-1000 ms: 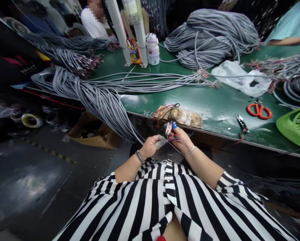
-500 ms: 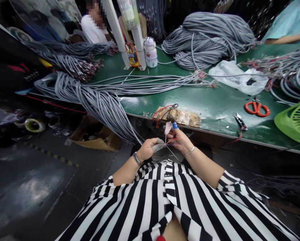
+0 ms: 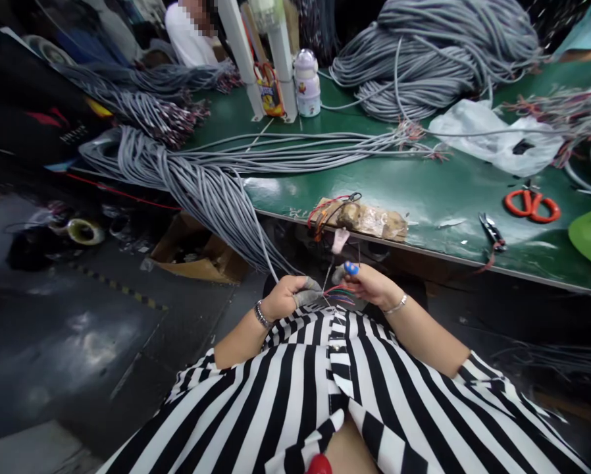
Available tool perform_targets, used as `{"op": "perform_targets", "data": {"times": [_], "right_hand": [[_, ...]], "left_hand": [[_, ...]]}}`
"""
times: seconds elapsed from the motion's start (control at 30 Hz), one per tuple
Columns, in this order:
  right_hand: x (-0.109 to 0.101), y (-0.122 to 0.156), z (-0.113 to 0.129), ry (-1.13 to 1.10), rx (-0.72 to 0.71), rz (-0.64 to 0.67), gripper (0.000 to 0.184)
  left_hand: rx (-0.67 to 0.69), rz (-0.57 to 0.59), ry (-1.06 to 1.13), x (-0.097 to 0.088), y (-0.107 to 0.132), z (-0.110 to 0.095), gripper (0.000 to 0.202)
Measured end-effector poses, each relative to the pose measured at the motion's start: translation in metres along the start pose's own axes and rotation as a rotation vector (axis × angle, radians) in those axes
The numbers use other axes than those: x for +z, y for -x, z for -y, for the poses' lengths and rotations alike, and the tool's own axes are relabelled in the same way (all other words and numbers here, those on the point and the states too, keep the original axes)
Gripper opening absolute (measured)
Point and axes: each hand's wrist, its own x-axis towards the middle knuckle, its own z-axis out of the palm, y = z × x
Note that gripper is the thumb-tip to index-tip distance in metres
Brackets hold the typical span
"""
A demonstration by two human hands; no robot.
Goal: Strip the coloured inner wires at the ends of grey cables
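Observation:
My left hand (image 3: 291, 296), with grey covers on its fingertips, is closed around the end of a grey cable (image 3: 267, 255). Thin red, green and blue wires (image 3: 339, 293) fan out of that end toward the right. My right hand (image 3: 369, 284) has curled fingers, blue wrapping on the thumb and a grey fingertip cover. The red wires reach its fingers; the blue ends stick out below. A pale strand (image 3: 328, 275) rises from the left fingertips toward a pinkish-white tuft (image 3: 340, 240) by the bench edge, apart from my right hand.
On the green bench (image 3: 295, 192) lie a taped block (image 3: 374, 221), orange-handled scissors (image 3: 531, 204), small cutters (image 3: 491, 232) and a plastic bag (image 3: 497, 135). A grey cable bundle (image 3: 201, 191) drapes over the edge. A carton (image 3: 197, 253) stands on the floor.
My right hand has moved right and slightly down, away from the pinkish-white tuft. My left hand keeps hold of the cable. The view has shifted, with bench objects higher and farther right.

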Motion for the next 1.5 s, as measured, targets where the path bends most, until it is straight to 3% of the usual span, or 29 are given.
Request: {"op": "perform_targets", "data": {"times": [0.1, 0.2, 0.33, 0.5, 0.57, 0.63, 0.73, 0.83, 1.0, 1.3, 1.5], "right_hand": [[0.015, 0.009, 0.002, 0.180, 0.031, 0.057, 0.052], [0.029, 0.011, 0.002, 0.243, 0.049, 0.012, 0.047], [0.031, 0.005, -0.003, 0.118, -0.018, -0.225, 0.042], [0.007, -0.007, 0.003, -0.086, -0.202, -0.526, 0.038], [-0.003, -0.010, 0.009, -0.166, -0.251, -0.517, 0.040], [-0.007, -0.013, 0.015, -0.204, -0.239, -0.426, 0.045], [-0.003, -0.021, 0.023, -0.216, -0.145, -0.269, 0.052], [0.006, -0.031, 0.029, -0.222, -0.122, -0.249, 0.052], [0.017, -0.038, 0.033, -0.223, -0.181, -0.332, 0.054], [0.016, -0.043, 0.026, -0.223, -0.291, -0.373, 0.055], [0.012, -0.042, 0.020, -0.315, -0.213, -0.317, 0.056]], "left_hand": [[0.027, 0.033, -0.095, 0.002, -0.005, -0.002, 0.034], [0.045, 0.064, -0.147, 0.004, -0.010, -0.005, 0.032], [0.028, 0.082, -0.096, 0.002, -0.011, -0.008, 0.033], [-0.026, 0.072, 0.060, -0.007, -0.003, -0.009, 0.034], [-0.035, -0.008, 0.119, -0.009, -0.002, -0.009, 0.034], [-0.037, -0.112, 0.180, -0.009, -0.004, -0.008, 0.035], [-0.028, -0.229, 0.241, -0.008, -0.015, -0.006, 0.036], [-0.010, -0.283, 0.261, -0.006, -0.030, -0.002, 0.038], [-0.006, -0.278, 0.281, -0.001, -0.050, 0.004, 0.041], [-0.043, -0.177, 0.314, 0.006, -0.064, 0.001, 0.042], [-0.046, -0.190, 0.305, 0.008, -0.062, 0.002, 0.041]]}}
